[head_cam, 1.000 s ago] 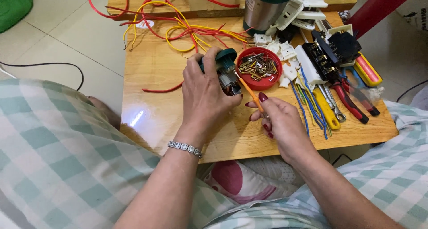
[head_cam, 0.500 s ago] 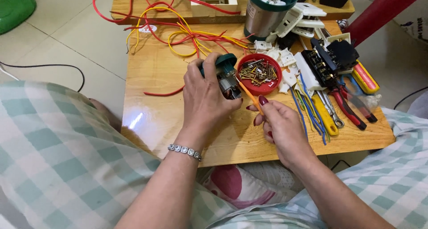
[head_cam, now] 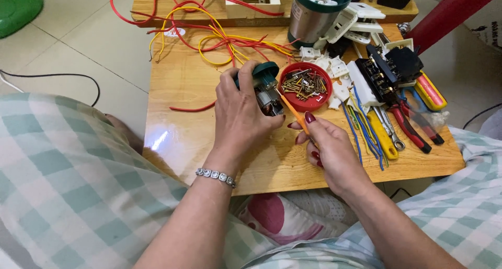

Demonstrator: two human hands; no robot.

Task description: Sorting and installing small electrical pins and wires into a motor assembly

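My left hand [head_cam: 241, 114] is closed around a small electric motor [head_cam: 265, 86] with a dark green end cap, holding it just above the wooden table [head_cam: 188, 127]. My right hand [head_cam: 327, 146] grips an orange-handled screwdriver [head_cam: 293, 111] whose tip points up and left into the motor's exposed metal body. A red round dish [head_cam: 306, 87] full of several brass screws sits right behind the motor.
Red and yellow wires [head_cam: 219, 38] loop across the table's back. A metal canister [head_cam: 314, 15] with a green rim stands at the back. White plastic parts [head_cam: 340, 73], black terminal blocks [head_cam: 389, 70], pliers [head_cam: 413, 130], blue wires [head_cam: 366, 133] and yellow-handled tools [head_cam: 384, 138] crowd the right side.
Both hands with the motor and screwdriver have stayed almost in place; my right hand shifted slightly, keeping the screwdriver tip at the motor.
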